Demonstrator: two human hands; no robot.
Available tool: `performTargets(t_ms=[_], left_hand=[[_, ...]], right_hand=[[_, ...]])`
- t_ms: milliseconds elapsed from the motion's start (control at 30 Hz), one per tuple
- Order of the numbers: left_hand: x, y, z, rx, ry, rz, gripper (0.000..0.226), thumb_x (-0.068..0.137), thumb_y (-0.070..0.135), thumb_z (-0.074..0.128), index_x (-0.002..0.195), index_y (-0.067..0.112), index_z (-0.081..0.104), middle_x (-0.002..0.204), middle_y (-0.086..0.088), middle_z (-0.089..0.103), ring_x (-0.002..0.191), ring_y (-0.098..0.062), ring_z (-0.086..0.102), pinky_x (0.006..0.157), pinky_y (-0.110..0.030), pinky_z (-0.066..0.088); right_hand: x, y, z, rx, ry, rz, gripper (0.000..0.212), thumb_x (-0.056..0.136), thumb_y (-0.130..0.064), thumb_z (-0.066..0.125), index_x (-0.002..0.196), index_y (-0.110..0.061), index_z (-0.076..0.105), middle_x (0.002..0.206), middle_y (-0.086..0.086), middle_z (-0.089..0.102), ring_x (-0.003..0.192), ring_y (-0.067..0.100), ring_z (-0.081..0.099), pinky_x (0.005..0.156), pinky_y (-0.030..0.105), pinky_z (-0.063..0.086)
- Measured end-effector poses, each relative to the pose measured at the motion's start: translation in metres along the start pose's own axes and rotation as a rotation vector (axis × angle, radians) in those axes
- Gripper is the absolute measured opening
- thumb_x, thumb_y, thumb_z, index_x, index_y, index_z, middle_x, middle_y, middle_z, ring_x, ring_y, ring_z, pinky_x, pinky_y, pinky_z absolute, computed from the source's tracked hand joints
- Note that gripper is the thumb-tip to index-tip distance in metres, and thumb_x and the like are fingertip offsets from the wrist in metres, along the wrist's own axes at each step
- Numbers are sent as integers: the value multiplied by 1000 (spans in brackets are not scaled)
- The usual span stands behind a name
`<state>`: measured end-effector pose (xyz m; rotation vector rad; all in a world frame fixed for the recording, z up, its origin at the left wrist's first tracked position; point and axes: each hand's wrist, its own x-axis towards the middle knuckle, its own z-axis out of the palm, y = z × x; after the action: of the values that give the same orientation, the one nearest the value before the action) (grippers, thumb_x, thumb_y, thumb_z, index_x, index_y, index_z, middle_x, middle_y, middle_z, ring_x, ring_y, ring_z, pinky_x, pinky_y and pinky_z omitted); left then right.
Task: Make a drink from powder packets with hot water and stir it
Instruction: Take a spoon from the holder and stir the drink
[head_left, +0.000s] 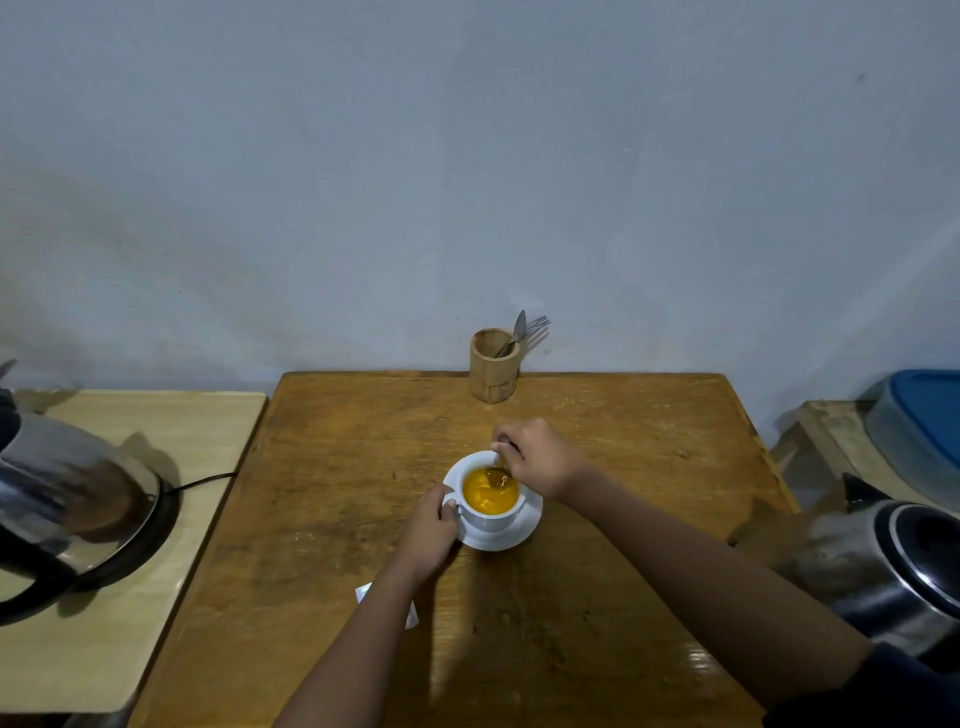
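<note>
1 white cup (488, 517) w/ orange drink (490, 492) on 1 saucer (522, 530), mid wooden table (363, 467). Right hand (540, 462) grips spoon (500, 470) dipped in it; left hand (428, 535) pinches cup handle. 2 kettles: left (67, 493), right (893, 566). 1 utensil holder (493, 371) behind.

We see only part of the kettle (72, 499) at the left edge of the frame, its top cut off. Another kettle (904, 566) at lower right is cropped and blurred. The spoon (501, 465) mostly hides under the right hand (540, 460). A white packet (363, 592) lies half covered by the left forearm; we cannot read it. The blue-lidded container (924, 421) runs off the right edge.
</note>
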<state>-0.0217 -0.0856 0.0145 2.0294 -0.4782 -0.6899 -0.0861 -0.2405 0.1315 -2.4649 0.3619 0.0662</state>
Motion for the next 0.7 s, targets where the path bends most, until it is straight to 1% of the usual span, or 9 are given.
performTargets(t_ms=[100,167,233,300,500,600,700], left_hand=[[0,-1,0,2,-1,-3,20,96,19,39,107,17,55,106,-8,61,97,-22,56,78,-31,40],[0,-1,0,-3,5,-8,20,95,19,39,106,18,55,106,-8,61,96,-22,56,77,-31,41],[-1,0,1,-2,9,-2,17,95,18,39,102,19,55,103,-8,60,90,-19,54,71,-30,41],[-1,0,1,1,6,9,17,95,18,38,99,18,55,98,-9,60,82,-16,52,64,-26,39],[-3,3,0,-1,12,33,17,96,15,37,94,16,54,86,-3,55,72,-10,47,61,-24,36],[-2,3,0,11,18,25,18,96,15,38,99,15,55,91,-3,57,78,-12,50,62,-22,37],[-1,1,0,13,9,10,21,96,17,38,106,14,55,102,-8,60,88,-18,53,69,-27,39]], right_hand=[[-2,1,-6,12,-47,17,20,96,-19,47,100,-6,63,95,15,67,84,24,62,73,39,50],[-5,-2,-6,11,-94,15,21,96,-19,48,102,-6,62,94,14,67,84,22,62,76,38,51],[-6,-5,-5,14,-125,9,22,96,-19,48,105,-6,62,95,14,68,86,23,63,78,39,52],[-7,-8,-2,16,-132,-2,22,96,-20,47,105,-6,62,95,14,68,88,25,64,80,41,53],[-3,-11,7,32,-92,-38,22,95,-19,47,96,-4,63,87,18,69,81,29,64,77,46,54],[-1,-12,8,10,-67,-40,22,96,-19,46,98,-4,63,92,18,69,84,29,64,75,41,53],[0,-11,7,-6,-35,-19,23,96,-19,46,103,-6,63,97,16,68,84,24,62,69,33,47]])
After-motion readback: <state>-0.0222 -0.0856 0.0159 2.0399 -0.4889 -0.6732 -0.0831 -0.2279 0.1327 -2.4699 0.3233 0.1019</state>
